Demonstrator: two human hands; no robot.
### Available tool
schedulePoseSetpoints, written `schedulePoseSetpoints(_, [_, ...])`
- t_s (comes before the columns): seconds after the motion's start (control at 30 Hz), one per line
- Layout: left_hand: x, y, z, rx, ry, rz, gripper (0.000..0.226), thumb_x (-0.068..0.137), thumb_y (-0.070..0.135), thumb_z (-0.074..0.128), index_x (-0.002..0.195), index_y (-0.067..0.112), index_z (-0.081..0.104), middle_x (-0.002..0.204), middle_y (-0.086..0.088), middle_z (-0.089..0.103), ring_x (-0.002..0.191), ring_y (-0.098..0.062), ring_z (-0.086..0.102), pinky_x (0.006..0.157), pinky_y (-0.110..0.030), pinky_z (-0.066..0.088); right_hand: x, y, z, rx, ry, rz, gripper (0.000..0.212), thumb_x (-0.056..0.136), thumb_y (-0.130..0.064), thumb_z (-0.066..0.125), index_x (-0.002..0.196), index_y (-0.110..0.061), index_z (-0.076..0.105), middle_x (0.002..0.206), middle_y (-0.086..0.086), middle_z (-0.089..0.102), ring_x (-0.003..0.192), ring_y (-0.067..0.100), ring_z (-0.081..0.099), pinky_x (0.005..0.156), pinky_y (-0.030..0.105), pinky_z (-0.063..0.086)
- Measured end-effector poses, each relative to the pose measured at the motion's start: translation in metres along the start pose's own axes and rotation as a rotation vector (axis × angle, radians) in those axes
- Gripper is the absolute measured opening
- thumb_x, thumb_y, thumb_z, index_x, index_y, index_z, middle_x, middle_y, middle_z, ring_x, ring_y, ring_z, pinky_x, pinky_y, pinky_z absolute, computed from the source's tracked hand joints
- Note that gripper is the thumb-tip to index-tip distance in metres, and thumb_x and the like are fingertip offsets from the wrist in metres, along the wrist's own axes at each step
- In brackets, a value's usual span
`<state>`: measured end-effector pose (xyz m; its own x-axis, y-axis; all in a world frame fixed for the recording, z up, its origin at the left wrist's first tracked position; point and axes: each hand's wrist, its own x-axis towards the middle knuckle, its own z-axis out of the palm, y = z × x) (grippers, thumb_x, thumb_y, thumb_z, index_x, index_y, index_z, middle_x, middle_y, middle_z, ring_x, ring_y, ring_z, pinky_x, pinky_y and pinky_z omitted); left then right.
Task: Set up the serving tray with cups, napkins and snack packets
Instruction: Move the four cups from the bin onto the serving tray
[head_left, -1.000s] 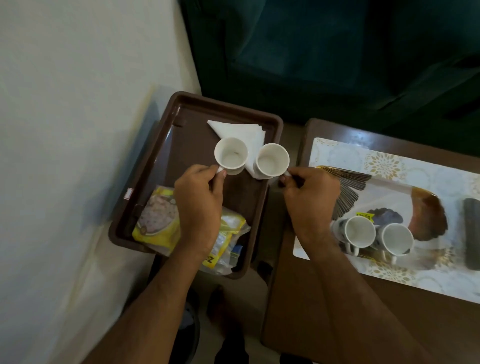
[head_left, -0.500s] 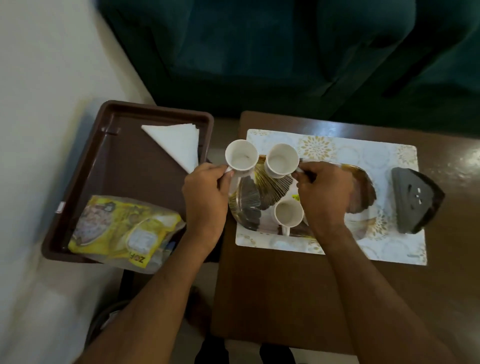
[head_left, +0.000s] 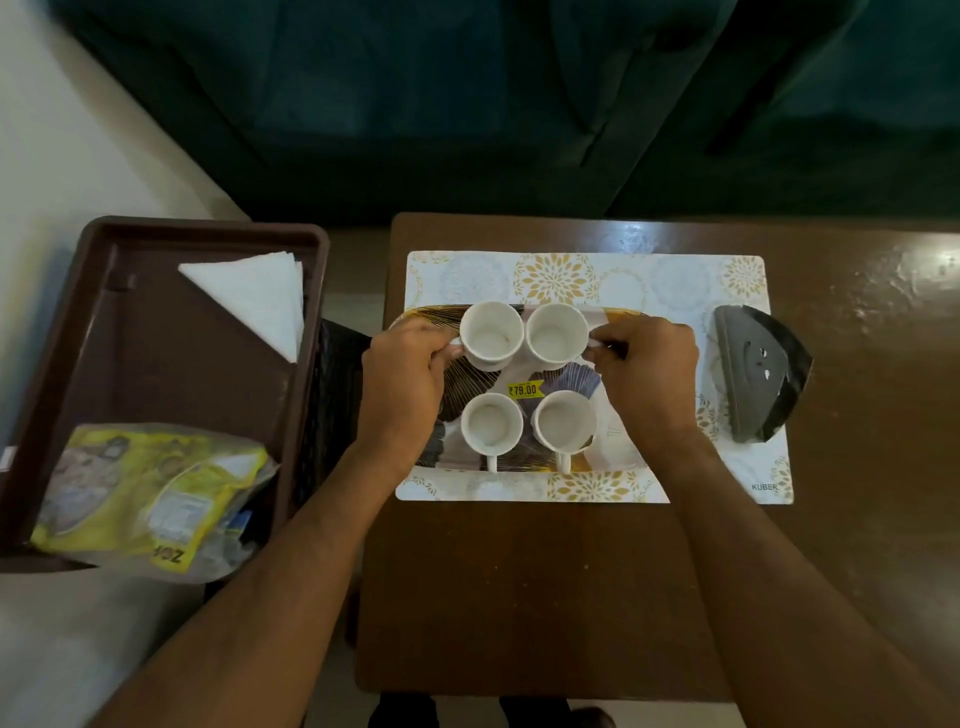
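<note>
A patterned serving tray (head_left: 613, 457) lies on a floral placemat (head_left: 571, 275) on the brown table. My left hand (head_left: 405, 384) grips the handle of a white cup (head_left: 491, 335) over the tray's far left. My right hand (head_left: 644, 374) grips the handle of a second white cup (head_left: 556, 332) beside it. Two more white cups (head_left: 491, 422) (head_left: 563, 422) stand on the tray's near half, handles toward me. White folded napkins (head_left: 254, 296) and yellow snack packets (head_left: 140, 499) lie in a brown bin (head_left: 156, 228) to the left.
A dark grey napkin holder (head_left: 753, 374) sits on the placemat's right end. A dark green sofa (head_left: 467, 104) stands behind the table. The brown table (head_left: 519, 597) has bare surface in front of the placemat. A yellow price sticker (head_left: 524, 389) is on the tray.
Both hands carried their cups from over the brown bin rightward to the far half of the serving tray, and the cups are lower now, close above the two standing cups.
</note>
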<state>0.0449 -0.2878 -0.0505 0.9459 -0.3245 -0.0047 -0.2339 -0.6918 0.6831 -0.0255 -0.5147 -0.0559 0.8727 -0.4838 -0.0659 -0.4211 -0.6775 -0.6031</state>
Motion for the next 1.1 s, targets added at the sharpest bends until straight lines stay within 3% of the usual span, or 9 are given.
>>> schedulePoseSetpoints(0.13, [0.007,-0.003,0.003,0.025,-0.034,-0.010,0.019,0.093,0.003,0.073,0.111,0.005,0.081,0.101,-0.014,0.079,0.094,-0.026,0.072,0.089,-0.047,0.060,0.006,0.007,0.003,0.008,-0.047,0.010,0.009,0.081,-0.009,0.084,0.089,-0.013,0.085,0.081,0.011,0.080,0.073,0.029,0.072,0.074,0.042,0.060])
schedulePoseSetpoints(0.33, [0.017,-0.007,0.005,0.034,-0.088,0.002,0.023,0.092,-0.006,0.070,0.112,0.002,0.079,0.102,-0.016,0.078,0.093,-0.025,0.073,0.089,-0.042,0.063,0.016,0.013,0.006,0.032,-0.084,0.029,0.011,0.081,-0.008,0.084,0.091,-0.013,0.085,0.079,0.009,0.080,0.058,0.022,0.066,0.070,0.041,0.063])
schedulePoseSetpoints(0.47, [0.022,-0.006,0.006,0.046,-0.089,-0.027,0.023,0.093,-0.004,0.069,0.112,0.003,0.080,0.105,-0.015,0.079,0.096,-0.026,0.074,0.091,-0.038,0.060,0.024,0.011,0.003,0.018,-0.128,0.033,0.015,0.081,-0.009,0.086,0.096,-0.013,0.085,0.087,0.008,0.081,0.071,0.018,0.069,0.078,0.030,0.057])
schedulePoseSetpoints(0.57, [0.020,0.001,0.003,0.056,-0.042,-0.057,0.027,0.094,-0.001,0.071,0.119,0.005,0.077,0.114,-0.014,0.078,0.103,-0.025,0.074,0.095,-0.033,0.058,0.024,0.009,0.000,-0.030,-0.164,0.059,0.026,0.082,-0.006,0.082,0.107,-0.015,0.082,0.099,0.007,0.082,0.074,0.018,0.070,0.083,0.029,0.057])
schedulePoseSetpoints(0.63, [0.015,0.008,0.003,0.096,0.029,-0.112,0.028,0.097,0.010,0.072,0.124,0.008,0.075,0.119,-0.011,0.076,0.105,-0.025,0.073,0.094,-0.037,0.059,0.020,0.005,-0.004,-0.054,-0.129,0.076,0.037,0.082,-0.007,0.081,0.118,-0.014,0.078,0.109,0.009,0.079,0.078,0.020,0.072,0.085,0.031,0.058])
schedulePoseSetpoints(0.73, [0.005,0.020,0.008,0.143,0.084,-0.219,0.038,0.097,0.033,0.072,0.129,0.011,0.071,0.124,-0.009,0.070,0.105,-0.028,0.071,0.093,-0.044,0.058,0.010,-0.005,-0.005,-0.104,0.012,0.040,0.042,0.083,-0.020,0.079,0.123,-0.011,0.074,0.111,0.011,0.074,0.078,0.015,0.062,0.076,0.023,0.043])
schedulePoseSetpoints(0.83, [-0.003,0.033,0.019,0.175,0.027,-0.291,0.066,0.087,0.050,0.079,0.138,0.012,0.061,0.136,-0.008,0.059,0.120,-0.028,0.063,0.097,-0.040,0.050,-0.002,-0.019,0.001,-0.109,0.020,0.046,0.050,0.083,-0.037,0.078,0.126,-0.012,0.071,0.113,0.010,0.068,0.088,0.025,0.068,0.079,0.031,0.050])
schedulePoseSetpoints(0.9, [-0.004,0.037,0.025,0.188,0.011,-0.296,0.077,0.083,0.054,0.081,0.141,0.011,0.055,0.141,-0.009,0.054,0.126,-0.029,0.060,0.097,-0.039,0.049,-0.008,-0.024,0.006,-0.152,-0.004,0.023,0.055,0.082,-0.044,0.079,0.125,-0.011,0.069,0.115,0.012,0.069,0.097,0.032,0.069,0.083,0.039,0.052])
schedulePoseSetpoints(1.1, [-0.001,0.034,0.034,0.209,-0.032,-0.286,0.076,0.080,0.046,0.087,0.140,0.013,0.052,0.141,-0.010,0.053,0.127,-0.029,0.058,0.096,-0.039,0.050,-0.007,-0.026,0.017,-0.303,-0.067,0.006,0.073,0.081,-0.066,0.071,0.133,-0.016,0.062,0.119,0.013,0.069,0.109,0.034,0.067,0.084,0.038,0.050])
